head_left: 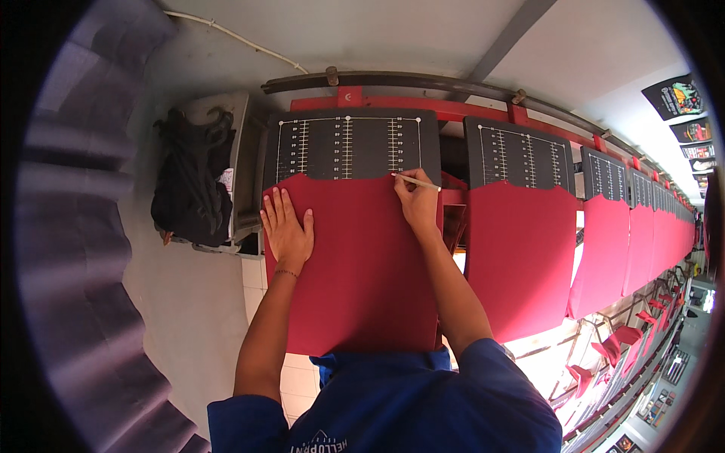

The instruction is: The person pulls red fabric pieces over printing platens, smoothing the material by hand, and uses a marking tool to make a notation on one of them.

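Note:
A red cloth panel (351, 264) lies over the lower part of a black board (370, 140) marked with white ruled scales. Flat on the cloth's left side, near its upper edge, rests my left hand (288, 234), its fingers spread. My right hand (417, 204) pinches a slim, light-coloured pen (424, 183) at the cloth's upper right. The pen slants, with its tip pointing left at the border between cloth and board. Whether the tip touches the surface, I cannot tell.
More boards with red cloth (521, 249) run in a row to the right. Behind them is a red rail (445, 108). On the left, black cloth items (192, 181) hang on a grey stand, near a purple curtain (79, 241).

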Motion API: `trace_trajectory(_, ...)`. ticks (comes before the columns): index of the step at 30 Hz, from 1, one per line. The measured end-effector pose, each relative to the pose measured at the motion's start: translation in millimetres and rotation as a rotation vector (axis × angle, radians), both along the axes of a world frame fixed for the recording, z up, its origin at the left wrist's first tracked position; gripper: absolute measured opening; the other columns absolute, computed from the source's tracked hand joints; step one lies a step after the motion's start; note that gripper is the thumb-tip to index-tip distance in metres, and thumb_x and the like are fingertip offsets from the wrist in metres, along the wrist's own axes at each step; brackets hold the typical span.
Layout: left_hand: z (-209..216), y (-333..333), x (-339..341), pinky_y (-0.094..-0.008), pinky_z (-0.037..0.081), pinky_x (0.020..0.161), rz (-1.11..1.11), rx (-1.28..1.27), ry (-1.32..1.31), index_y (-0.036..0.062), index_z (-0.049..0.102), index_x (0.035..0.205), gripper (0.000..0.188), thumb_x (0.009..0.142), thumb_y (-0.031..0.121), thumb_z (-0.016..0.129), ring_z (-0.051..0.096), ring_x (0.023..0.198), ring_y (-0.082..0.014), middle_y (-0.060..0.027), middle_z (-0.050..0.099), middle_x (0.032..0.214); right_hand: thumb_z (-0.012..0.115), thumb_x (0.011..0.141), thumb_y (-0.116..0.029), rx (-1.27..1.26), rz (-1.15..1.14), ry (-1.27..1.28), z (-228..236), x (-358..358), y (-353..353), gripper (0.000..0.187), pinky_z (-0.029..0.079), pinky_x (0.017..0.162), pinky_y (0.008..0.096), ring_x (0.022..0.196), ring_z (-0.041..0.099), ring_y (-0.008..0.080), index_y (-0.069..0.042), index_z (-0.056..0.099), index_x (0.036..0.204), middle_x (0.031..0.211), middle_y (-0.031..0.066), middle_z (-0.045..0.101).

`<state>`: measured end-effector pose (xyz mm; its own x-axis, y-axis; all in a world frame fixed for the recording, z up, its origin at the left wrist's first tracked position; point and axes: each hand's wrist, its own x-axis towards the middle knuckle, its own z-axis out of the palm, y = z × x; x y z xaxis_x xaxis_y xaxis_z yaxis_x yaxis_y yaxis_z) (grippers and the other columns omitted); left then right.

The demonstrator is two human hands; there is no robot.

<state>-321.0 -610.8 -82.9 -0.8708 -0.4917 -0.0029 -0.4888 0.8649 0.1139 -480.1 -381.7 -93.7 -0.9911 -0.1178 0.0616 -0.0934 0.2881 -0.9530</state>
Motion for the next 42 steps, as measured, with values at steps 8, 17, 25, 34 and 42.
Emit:
trace_trajectory(8,0.9,-1.2,-0.2,-0.047,0.004,0.125,0.007,0.009,-0.007,0.0023,0.019,0.157,0.074,0.1,0.044,0.042,0.007,0.153,-0.0321,-0.0135,0.015,0.165,0.072,0.086,-0.006,0.016,-0.052,0.021,-2.8,2.0,-2.0,0.011,0.049,0.06,0.028,0.064,0.061,0.0119,0.002,0.064,0.086,0.071,0.008,0.066)
trace_trajectory(17,-1.0,-1.2,-1.6,-0.0469,0.005,0.124,0.014,-0.002,-0.009,0.0029,0.02,0.157,0.072,0.101,0.043,0.041,0.008,0.153,-0.032,-0.0139,0.016,0.165,0.071,0.085,-0.005,0.078,-0.01,0.08,6.5,3.0,-2.6,0.011,0.05,0.06,0.0289,0.064,0.063,0.0145,0.001,0.063,0.085,0.071,0.0094,0.066)
trace_trajectory(25,-0.7,-0.2,-1.5,-0.0473,0.005,0.124,0.015,-0.009,-0.015,0.0032,0.019,0.157,0.072,0.101,0.042,0.042,0.008,0.153,-0.0322,-0.014,0.016,0.165,0.072,0.084,-0.005,0.07,-0.08,0.064,1.3,1.1,-2.6,0.012,0.052,0.062,0.0305,0.065,0.065,0.0175,0.002,0.062,0.085,0.073,0.0123,0.067)
trace_trajectory(34,2.8,2.6,-1.8,-0.0485,0.005,0.124,0.0,0.025,0.01,0.0028,0.02,0.157,0.073,0.1,0.043,0.043,0.009,0.153,-0.0335,-0.0148,0.017,0.164,0.058,0.098,-0.011,-0.467,-0.142,-0.164,-5.6,0.3,31.1,0.014,0.053,0.059,0.0286,0.067,0.064,0.015,0.002,0.058,0.094,0.077,0.0084,0.063)
trace_trajectory(42,3.9,-1.7,1.5,-0.0492,0.009,0.123,-0.019,-0.018,0.064,0.0013,0.027,0.154,0.07,0.1,0.042,0.045,0.015,0.151,-0.0361,-0.0172,0.023,0.162,0.065,0.094,-0.034,0.398,0.281,-0.358,59.8,144.7,51.4,0.033,0.052,0.068,0.0481,0.075,0.069,0.0389,-0.001,0.067,0.088,0.073,0.0181,0.068)
